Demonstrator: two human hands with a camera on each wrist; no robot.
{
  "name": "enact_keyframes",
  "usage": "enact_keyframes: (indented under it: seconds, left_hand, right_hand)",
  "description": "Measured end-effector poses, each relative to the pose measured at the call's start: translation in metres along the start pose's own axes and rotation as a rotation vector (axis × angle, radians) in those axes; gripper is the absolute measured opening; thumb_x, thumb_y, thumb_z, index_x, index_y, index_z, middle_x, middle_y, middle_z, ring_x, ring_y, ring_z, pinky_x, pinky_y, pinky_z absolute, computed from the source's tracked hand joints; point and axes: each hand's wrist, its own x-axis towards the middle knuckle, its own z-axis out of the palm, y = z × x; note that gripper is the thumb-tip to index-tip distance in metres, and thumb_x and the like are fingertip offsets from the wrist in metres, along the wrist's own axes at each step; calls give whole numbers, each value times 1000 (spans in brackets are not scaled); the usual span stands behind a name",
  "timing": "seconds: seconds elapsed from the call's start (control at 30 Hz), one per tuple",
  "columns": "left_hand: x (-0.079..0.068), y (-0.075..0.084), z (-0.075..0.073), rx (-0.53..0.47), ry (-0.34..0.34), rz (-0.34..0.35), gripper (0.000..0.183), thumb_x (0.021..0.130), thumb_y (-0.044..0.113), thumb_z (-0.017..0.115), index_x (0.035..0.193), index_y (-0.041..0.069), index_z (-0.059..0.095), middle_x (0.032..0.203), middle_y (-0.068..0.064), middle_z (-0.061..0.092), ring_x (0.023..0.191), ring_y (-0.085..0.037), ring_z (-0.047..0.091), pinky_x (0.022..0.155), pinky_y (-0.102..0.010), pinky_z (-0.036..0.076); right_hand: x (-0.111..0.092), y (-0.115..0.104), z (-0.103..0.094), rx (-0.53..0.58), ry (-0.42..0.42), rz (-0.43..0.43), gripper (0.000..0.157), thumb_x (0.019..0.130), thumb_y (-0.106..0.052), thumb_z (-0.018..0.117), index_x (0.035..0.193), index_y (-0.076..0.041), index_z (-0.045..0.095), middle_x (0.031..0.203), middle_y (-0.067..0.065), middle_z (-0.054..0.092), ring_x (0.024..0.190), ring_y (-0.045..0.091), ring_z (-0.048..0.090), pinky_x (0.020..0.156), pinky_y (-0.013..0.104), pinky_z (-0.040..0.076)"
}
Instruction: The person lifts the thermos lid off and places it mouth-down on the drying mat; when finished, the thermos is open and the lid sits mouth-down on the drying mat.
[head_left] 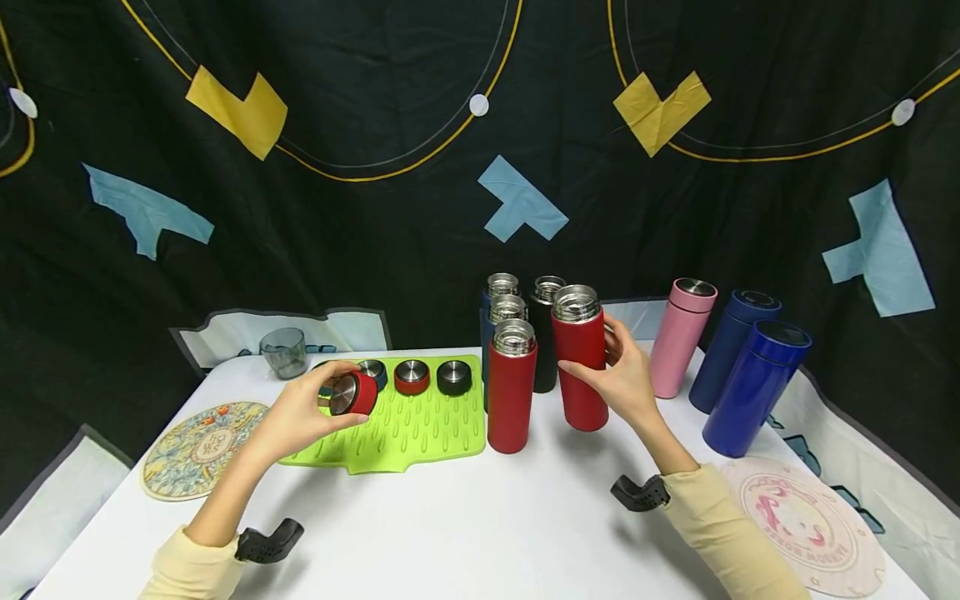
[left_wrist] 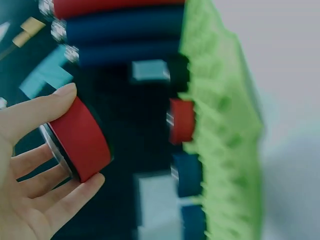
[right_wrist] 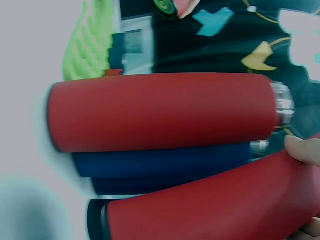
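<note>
In the head view, my left hand (head_left: 303, 408) pinches a red bottle cap (head_left: 364, 393) between thumb and fingers, over a green drying mat (head_left: 442, 433). The cap's metal top faces the palm in the left wrist view. My right hand (head_left: 626, 375) grips a red thermos bottle (head_left: 585, 404) around its side. This bottle has a bare metal neck and leans slightly; whether its base touches the table I cannot tell. Just left of it stands another uncapped red bottle (head_left: 510, 408), upright. On the mat sit a red cap (head_left: 412, 377), a black cap (head_left: 453, 378) and blue caps (left_wrist: 190, 175).
Behind the red bottles stand uncapped blue bottles (head_left: 485, 333) and a black bottle (head_left: 542, 333). Capped pink (head_left: 678, 350), navy (head_left: 723, 358) and blue (head_left: 750, 400) bottles stand at right. A glass (head_left: 284, 353), patterned round mat (head_left: 198, 454) and pink round mat (head_left: 817, 529) lie around.
</note>
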Motion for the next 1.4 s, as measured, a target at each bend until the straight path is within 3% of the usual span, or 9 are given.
enact_keyframes:
  seconds: [0.17,0.37,0.57,0.73,1.03,1.27,1.4]
  left_hand:
    - [-3,-32,1,68,2,-37,62,70,16,87,121,-1,57,107,-16,65,91,-29,62,73,-41,56]
    - [-6,-59,1,106,-30,-78,60,69,15,87,119,-4,59,109,-22,64,91,-34,61,73,-43,55]
    - [-7,-77,1,144,-68,-117,62,70,18,87,119,-7,59,109,-25,63,93,-36,62,77,-48,54]
    - [-5,-86,1,182,-101,-126,62,68,20,88,115,-9,61,103,-24,65,91,-36,63,77,-50,53]
    - [-3,-93,5,220,-123,-171,60,67,18,88,113,-9,61,101,-25,65,93,-40,62,81,-54,50]
    - [-2,-96,6,226,-143,-185,59,67,15,87,112,-11,60,100,-27,64,92,-41,61,79,-53,51]
    - [-3,-97,8,234,-159,-185,61,67,13,86,114,-13,59,103,-30,62,96,-44,60,81,-55,50]
  right_hand:
    - [-1,12,13,56,12,58,84,72,-20,86,140,-5,38,122,15,63,104,29,62,92,45,51]
    - [-2,16,23,144,33,150,80,75,-10,84,139,-3,36,125,17,60,107,29,60,95,41,49]
    - [-5,-3,27,150,41,115,76,77,-2,79,138,4,35,125,24,58,107,35,59,95,49,48]
    - [-2,0,32,132,42,90,76,77,-1,79,138,5,35,126,24,57,109,35,59,96,48,47]
    - [8,45,49,180,79,60,81,72,-7,85,138,-2,38,124,17,61,107,27,60,95,42,49]
    - [8,50,56,199,103,85,80,72,-8,85,136,-2,38,124,19,60,108,29,60,94,45,49]
    - [5,40,57,204,94,113,78,74,-3,83,137,2,37,124,25,58,109,35,59,95,48,48]
